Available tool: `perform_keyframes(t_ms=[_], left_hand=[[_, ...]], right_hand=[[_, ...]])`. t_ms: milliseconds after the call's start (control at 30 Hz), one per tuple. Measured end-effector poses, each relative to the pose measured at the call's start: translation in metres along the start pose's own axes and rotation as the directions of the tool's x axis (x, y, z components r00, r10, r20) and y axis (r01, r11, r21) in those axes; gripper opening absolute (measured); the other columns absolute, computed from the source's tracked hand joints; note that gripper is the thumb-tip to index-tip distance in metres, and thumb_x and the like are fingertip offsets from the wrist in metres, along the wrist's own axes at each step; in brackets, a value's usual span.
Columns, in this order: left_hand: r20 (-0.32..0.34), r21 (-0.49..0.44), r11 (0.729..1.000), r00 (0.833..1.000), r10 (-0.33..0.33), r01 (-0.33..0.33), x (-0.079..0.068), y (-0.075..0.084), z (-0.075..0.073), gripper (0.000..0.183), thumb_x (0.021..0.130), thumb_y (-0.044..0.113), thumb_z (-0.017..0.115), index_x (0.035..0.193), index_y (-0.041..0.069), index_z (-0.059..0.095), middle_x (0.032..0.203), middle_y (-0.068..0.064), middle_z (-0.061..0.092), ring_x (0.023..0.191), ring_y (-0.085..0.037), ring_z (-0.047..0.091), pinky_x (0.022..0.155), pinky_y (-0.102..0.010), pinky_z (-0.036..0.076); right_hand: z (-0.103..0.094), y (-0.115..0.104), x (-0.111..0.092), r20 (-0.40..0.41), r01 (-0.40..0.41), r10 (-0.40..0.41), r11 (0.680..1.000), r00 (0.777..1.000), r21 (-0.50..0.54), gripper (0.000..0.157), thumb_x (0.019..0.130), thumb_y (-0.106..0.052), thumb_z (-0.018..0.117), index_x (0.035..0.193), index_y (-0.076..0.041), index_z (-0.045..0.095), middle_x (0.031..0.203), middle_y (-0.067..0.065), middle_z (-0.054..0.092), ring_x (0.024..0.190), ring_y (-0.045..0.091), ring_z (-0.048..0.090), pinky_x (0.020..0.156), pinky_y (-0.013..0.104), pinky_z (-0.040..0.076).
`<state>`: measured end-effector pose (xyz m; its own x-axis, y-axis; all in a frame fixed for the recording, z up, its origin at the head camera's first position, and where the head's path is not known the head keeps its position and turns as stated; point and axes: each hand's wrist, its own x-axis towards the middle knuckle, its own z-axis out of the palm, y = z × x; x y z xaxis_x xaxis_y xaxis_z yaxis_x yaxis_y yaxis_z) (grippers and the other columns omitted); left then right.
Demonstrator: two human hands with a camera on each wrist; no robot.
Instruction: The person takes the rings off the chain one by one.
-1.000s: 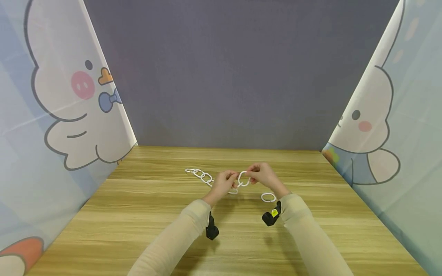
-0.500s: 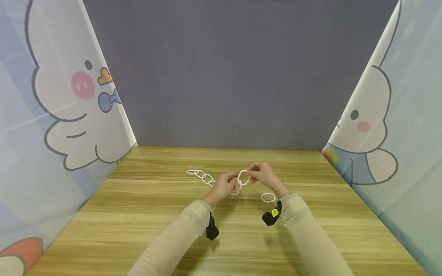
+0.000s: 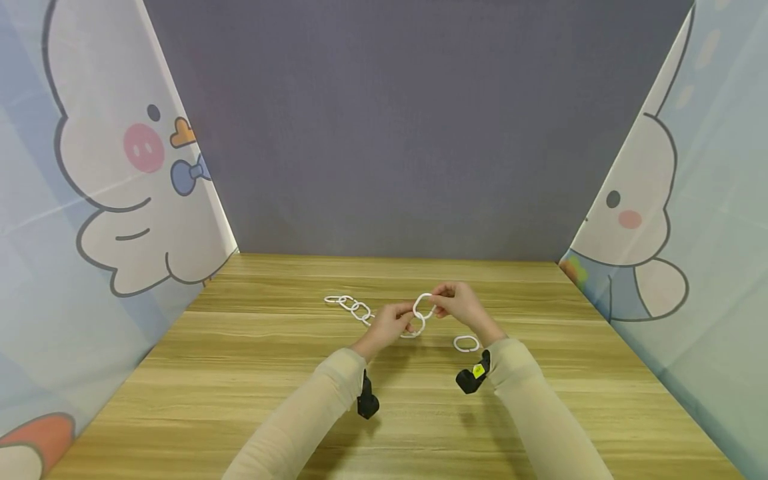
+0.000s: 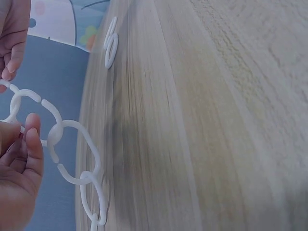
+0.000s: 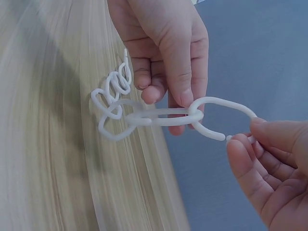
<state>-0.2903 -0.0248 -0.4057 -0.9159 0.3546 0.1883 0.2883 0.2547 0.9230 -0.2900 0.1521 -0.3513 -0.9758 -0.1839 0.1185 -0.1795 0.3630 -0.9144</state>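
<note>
Pinch grips: right hand (image 3: 459,303) on white end link (image 5: 226,102), left hand (image 3: 387,325) on adjoining link (image 5: 168,121), chain tail (image 3: 355,307) leftward.

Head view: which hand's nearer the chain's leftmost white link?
Left hand: right of the leftmost white link and nearer the camera. Right hand: farther right.

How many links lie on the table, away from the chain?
2. In the left wrist view, a nearer link overlaps a farther link; I can't tell if they touch. The head view shows one; the right arm may hide the other.
</note>
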Motion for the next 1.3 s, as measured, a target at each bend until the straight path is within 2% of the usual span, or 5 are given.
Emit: perform_keyframes(t_ms=[167,333,567,967,1300], left_hand=[[0.000,0.008,1.000,1.000,-0.001,0.001,-0.001,0.000,0.000,0.023,0.094,0.005,0.052,0.111,-0.005,0.063,0.099,-0.022,0.063,0.068,-0.015,0.060,0.053,-0.023,0.046],[-0.014,0.009,1.000,1.000,-0.015,0.015,0.000,0.000,0.000,0.019,0.094,0.005,0.053,0.105,-0.004,0.065,0.095,-0.021,0.063,0.065,-0.011,0.059,0.053,-0.020,0.046],[-0.062,0.023,1.000,0.998,-0.011,0.013,0.000,0.000,0.001,0.019,0.095,0.007,0.052,0.104,-0.004,0.064,0.096,-0.015,0.065,0.064,-0.012,0.059,0.052,-0.022,0.046],[-0.090,-0.057,0.998,0.996,0.007,-0.012,0.002,-0.001,0.001,0.016,0.094,0.004,0.052,0.098,-0.007,0.063,0.093,-0.026,0.063,0.061,-0.011,0.058,0.056,-0.024,0.051],[-0.104,-0.046,0.999,0.995,-0.001,-0.003,0.002,-0.001,0.000,0.017,0.095,0.007,0.051,0.098,-0.006,0.062,0.092,-0.025,0.062,0.063,-0.014,0.059,0.061,-0.035,0.053]], right_hand=[[0.000,0.002,0.002,-0.023,-0.019,0.021,0.999,1.000,0.048,0.014,0.088,0.002,0.059,0.096,0.014,0.056,0.077,0.020,0.058,0.057,0.012,0.057,0.058,0.027,0.054],[0.000,0.003,0.002,-0.022,-0.018,0.019,0.998,1.000,0.063,0.020,0.089,0.003,0.057,0.102,0.017,0.055,0.075,0.011,0.059,0.058,0.012,0.058,0.058,0.026,0.054],[-0.001,0.005,-0.001,-0.025,-0.038,0.041,0.992,0.999,0.120,0.022,0.090,0.003,0.054,0.103,0.021,0.053,0.074,0.007,0.061,0.060,0.011,0.060,0.060,0.025,0.054],[0.000,0.011,-0.001,-0.007,-0.053,0.055,0.981,0.998,0.185,0.027,0.093,-0.001,0.053,0.108,0.021,0.050,0.079,0.008,0.060,0.068,0.012,0.062,0.066,0.026,0.054],[0.003,0.012,-0.004,0.007,-0.079,0.079,0.977,0.997,0.197,0.022,0.093,-0.001,0.053,0.105,0.017,0.053,0.081,0.011,0.060,0.069,0.015,0.063,0.067,0.028,0.054]])
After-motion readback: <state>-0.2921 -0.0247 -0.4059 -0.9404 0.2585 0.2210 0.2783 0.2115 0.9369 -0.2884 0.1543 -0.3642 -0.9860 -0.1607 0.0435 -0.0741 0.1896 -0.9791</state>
